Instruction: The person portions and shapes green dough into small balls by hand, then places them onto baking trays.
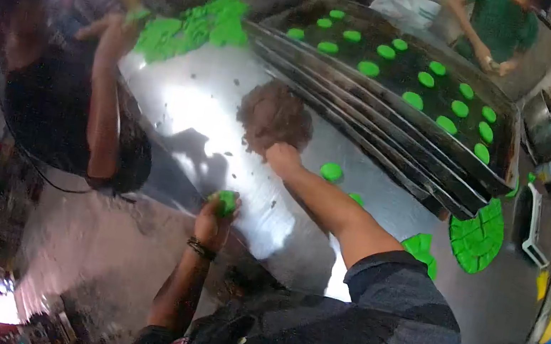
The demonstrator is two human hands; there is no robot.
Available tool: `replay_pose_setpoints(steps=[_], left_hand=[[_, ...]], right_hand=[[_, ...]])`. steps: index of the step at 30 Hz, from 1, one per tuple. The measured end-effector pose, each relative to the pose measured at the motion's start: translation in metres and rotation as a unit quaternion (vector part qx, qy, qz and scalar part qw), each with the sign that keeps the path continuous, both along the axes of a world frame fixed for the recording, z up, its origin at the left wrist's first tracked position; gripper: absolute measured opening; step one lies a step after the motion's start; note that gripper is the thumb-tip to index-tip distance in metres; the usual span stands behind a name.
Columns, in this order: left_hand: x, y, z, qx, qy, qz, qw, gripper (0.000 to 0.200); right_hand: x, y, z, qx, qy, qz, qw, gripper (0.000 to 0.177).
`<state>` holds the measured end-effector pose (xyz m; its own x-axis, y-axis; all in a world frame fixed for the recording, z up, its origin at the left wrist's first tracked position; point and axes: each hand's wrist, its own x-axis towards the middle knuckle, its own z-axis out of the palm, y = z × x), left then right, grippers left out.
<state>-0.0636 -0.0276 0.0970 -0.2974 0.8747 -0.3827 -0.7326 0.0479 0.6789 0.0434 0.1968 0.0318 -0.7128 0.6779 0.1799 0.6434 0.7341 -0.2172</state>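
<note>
My left hand [214, 218], with a dark bracelet at the wrist, holds a piece of green dough [226, 201] near the front edge of the shiny metal table [191, 68]. At the near side of a brown crumbly mound [276, 116], my right hand [282, 159] has its fingers pressed into the brown mass; its fingertips are hidden there. A round green dough piece [331, 172] lies on the table to the right of my right hand, with another partly hidden behind my right forearm.
Stacked dark trays [400, 112] hold several green discs. Green dough [205, 24] lies at the back left, and a scored green slab [476, 236] at the right. One person [50, 93] stands left, another [500, 27] at the back right. A scale [534, 220] is at the right.
</note>
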Motion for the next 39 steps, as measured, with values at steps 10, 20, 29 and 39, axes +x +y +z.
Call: replay_pose_setpoints(steps=[10, 20, 29, 39], left_hand=[[0.014, 0.036, -0.049, 0.039, 0.286, -0.098, 0.952, 0.025], [0.005, -0.017, 0.011, 0.127, 0.023, -0.262, 0.956, 0.046], [0.019, -0.010, -0.032, 0.026, 0.088, -0.180, 0.979, 0.041], [0.086, 0.017, 0.000, -0.037, -0.192, -0.435, 0.879, 0.077]], right_hand=[[0.050, -0.148, 0.060, -0.192, 0.319, 0.064, 0.926, 0.049], [0.056, -0.193, 0.087, -0.527, 0.473, -0.159, 0.688, 0.019], [0.026, -0.237, 0.056, 0.015, 0.215, -0.111, 0.970, 0.024], [0.150, -0.209, 0.101, -0.297, 0.315, -0.086, 0.897, 0.034]])
